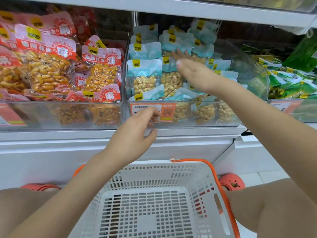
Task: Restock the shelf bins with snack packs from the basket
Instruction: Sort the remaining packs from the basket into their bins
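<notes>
1. Blue peanut packs [145,78] fill centre bin [185,115]; basket [154,203] at bottom looks emptied.
2. Right hand [190,71] flat on packs, fingers straight; left hand [135,133] loosely curled by bin front, prob. holding nothing.
3. Packs likely light, slippery, crushable: grip top seal.

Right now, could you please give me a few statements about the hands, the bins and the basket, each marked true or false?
1. The white basket holds no snack packs. True.
2. The right hand lies with straight fingers on the blue peanut packs in the middle bin. True.
3. The left hand grips a red pack. False: it holds nothing and sits at the middle bin's front, by the orange price label.
4. The left bin holds green packs. False: it holds red peanut packs; the green packs are on the right.
</notes>
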